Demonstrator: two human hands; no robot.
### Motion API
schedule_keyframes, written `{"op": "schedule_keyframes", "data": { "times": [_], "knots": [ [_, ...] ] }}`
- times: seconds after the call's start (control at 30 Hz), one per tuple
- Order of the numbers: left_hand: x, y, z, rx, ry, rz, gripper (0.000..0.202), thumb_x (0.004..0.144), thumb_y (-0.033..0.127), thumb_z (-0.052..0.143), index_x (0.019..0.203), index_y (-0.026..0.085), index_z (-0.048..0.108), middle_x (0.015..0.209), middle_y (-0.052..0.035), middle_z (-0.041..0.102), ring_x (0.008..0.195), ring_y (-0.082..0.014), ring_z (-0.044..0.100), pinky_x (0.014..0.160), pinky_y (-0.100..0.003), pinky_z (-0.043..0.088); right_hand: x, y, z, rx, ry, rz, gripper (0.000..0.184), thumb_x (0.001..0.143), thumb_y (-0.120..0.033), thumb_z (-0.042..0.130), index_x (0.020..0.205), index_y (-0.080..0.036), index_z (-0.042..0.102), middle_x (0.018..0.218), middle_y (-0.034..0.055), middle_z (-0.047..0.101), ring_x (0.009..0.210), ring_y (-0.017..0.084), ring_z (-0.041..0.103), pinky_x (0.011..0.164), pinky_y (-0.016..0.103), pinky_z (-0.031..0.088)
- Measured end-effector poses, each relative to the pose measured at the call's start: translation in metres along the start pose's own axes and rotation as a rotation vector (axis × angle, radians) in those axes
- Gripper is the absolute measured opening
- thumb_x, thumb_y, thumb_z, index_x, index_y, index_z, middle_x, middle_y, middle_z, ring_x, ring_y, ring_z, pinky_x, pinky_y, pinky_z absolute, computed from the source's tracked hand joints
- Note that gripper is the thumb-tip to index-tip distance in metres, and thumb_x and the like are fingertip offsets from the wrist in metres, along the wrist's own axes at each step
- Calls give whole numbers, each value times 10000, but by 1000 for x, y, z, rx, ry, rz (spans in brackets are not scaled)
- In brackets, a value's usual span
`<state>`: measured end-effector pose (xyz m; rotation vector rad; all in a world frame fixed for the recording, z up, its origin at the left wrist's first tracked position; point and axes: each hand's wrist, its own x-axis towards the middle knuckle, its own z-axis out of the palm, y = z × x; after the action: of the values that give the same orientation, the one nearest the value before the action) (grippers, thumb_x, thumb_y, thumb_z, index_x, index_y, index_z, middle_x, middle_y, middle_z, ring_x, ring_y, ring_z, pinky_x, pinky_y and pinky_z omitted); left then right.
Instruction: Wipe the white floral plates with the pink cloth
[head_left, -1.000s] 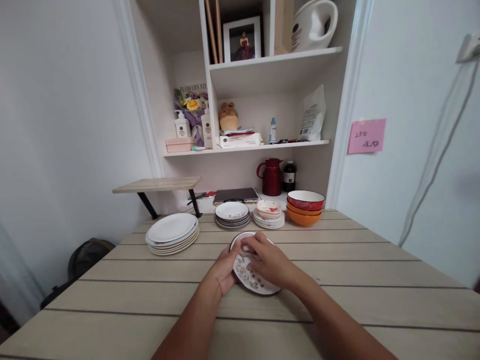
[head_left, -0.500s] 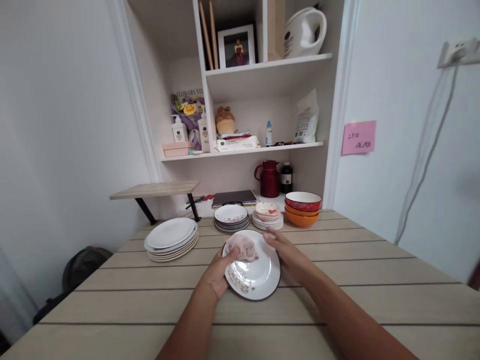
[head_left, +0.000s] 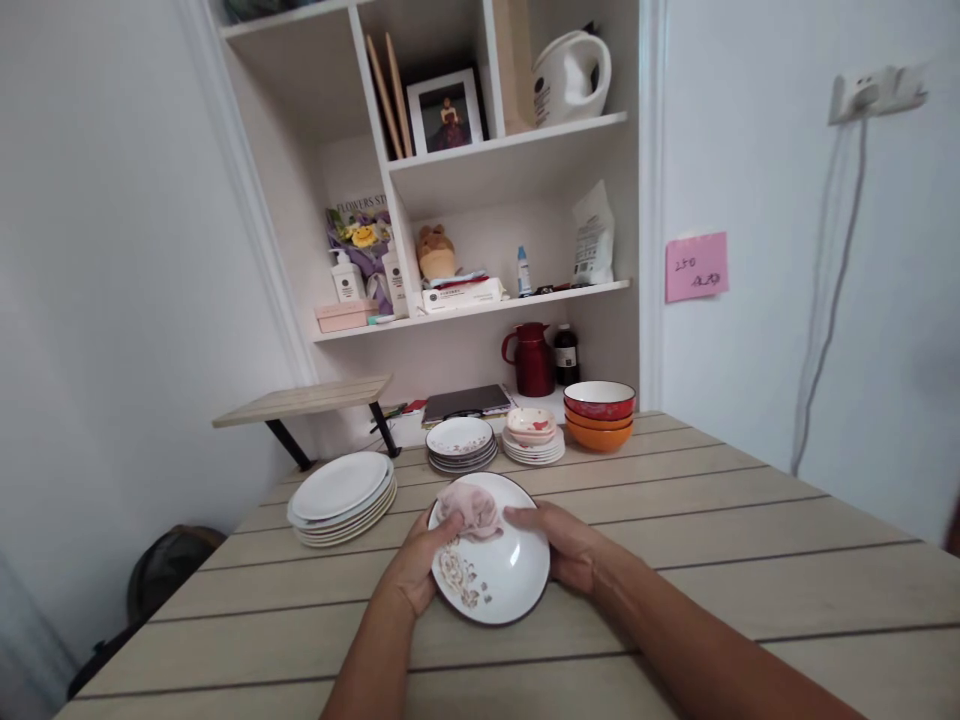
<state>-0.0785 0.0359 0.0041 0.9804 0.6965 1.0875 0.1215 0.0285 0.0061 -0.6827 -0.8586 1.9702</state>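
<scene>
I hold a white plate (head_left: 499,575) with a dark rim and a flower pattern, tilted up over the wooden table (head_left: 675,520). My left hand (head_left: 416,565) grips its left edge, the thumb pressing a crumpled pink cloth (head_left: 469,508) against the upper part of the plate. My right hand (head_left: 566,545) grips the plate's right edge, its thumb lying on the face beside the cloth.
At the table's far edge stand a stack of large white plates (head_left: 341,492), a stack of small patterned plates (head_left: 460,443), a small bowl on saucers (head_left: 532,433) and stacked red and orange bowls (head_left: 599,413). Shelves behind hold a red jug (head_left: 532,358), bottles and boxes.
My right hand has come off the face of the plate and moved to its right edge. The cloth now stays under my left thumb. The plate has tilted to face me more.
</scene>
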Motion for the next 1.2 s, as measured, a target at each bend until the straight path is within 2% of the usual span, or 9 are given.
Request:
{"op": "schedule_keyframes", "data": {
  "times": [0.2, 0.37, 0.57, 0.67, 0.77, 0.83, 0.97, 1.1, 1.2],
  "knots": [
    [12, -1, -3, 298, 118, 152, 703, 685, 339, 755, 1315, 232, 463, 1210, -111, 639, 1058, -258, 627, 924, -384, 483, 7, 2, 1, 22, 172, -18, 392, 806, -237, 608, 1125, -10, 603, 900, 210, 736, 812, 290, 713, 890, 474, 505],
    [29, -12, -6, 843, 382, 487, 680, 692, 231, 686, 1334, 180, 469, 1286, -144, 505, 1220, -264, 479, 1071, -410, 338, 14, 4, 3, 64, 267, -62, 403, 841, -280, 578, 1170, -48, 571, 915, 183, 740, 797, 262, 714, 859, 458, 522],
    [22, -11, 8, 1336, 458, 767, 681, 723, 147, 632, 1356, 321, 451, 1422, -104, 268, 1327, -300, 321, 1078, -485, 303, 14, 5, 3, 92, 285, -61, 405, 830, -287, 598, 1160, -53, 578, 932, 187, 735, 796, 265, 711, 842, 455, 523],
    [17, -6, 17, 1471, 470, 849, 580, 766, 132, 591, 1293, 364, 523, 1464, -78, 260, 1348, -315, 292, 1083, -508, 277, 16, 6, 4, 111, 278, -69, 394, 828, -275, 598, 1140, -34, 590, 906, 192, 735, 774, 262, 709, 847, 450, 518],
    [15, -5, 21, 1485, 371, 794, 582, 778, 49, 485, 1273, 348, 553, 1467, -75, 351, 1359, -302, 301, 1101, -509, 242, 19, 6, 3, 139, 288, -79, 384, 840, -262, 581, 1140, -23, 587, 888, 190, 735, 781, 254, 707, 844, 426, 519],
    [13, -8, 22, 1382, 201, 692, 645, 762, 41, 483, 1351, 302, 478, 1469, -88, 386, 1361, -285, 320, 1117, -482, 231, 21, 5, 2, 162, 311, -84, 371, 856, -259, 558, 1145, -27, 581, 891, 179, 735, 788, 244, 706, 837, 398, 523],
    [8, -16, 23, 1115, -53, 508, 786, 723, 195, 645, 1443, 201, 331, 1533, -127, 265, 1408, -287, 237, 1154, -438, 162, 21, 2, -1, 198, 352, -108, 313, 887, -245, 519, 1130, -59, 584, 899, 138, 734, 769, 208, 699, 813, 342, 534],
    [10, -15, 23, 1078, 11, 500, 756, 648, 236, 725, 1348, 189, 445, 1485, -151, 344, 1381, -291, 289, 1143, -437, 192, 20, 2, 1, 199, 364, -116, 289, 895, -246, 512, 1116, -75, 586, 881, 120, 733, 754, 202, 690, 776, 334, 543],
    [14, -13, 21, 1095, 68, 563, 555, 679, 302, 710, 1191, 196, 524, 1386, -153, 434, 1303, -284, 393, 1094, -450, 282, 19, 3, 3, 181, 365, -106, 306, 883, -255, 534, 1118, -66, 583, 839, 116, 732, 701, 200, 681, 732, 335, 545]
  ]
}}
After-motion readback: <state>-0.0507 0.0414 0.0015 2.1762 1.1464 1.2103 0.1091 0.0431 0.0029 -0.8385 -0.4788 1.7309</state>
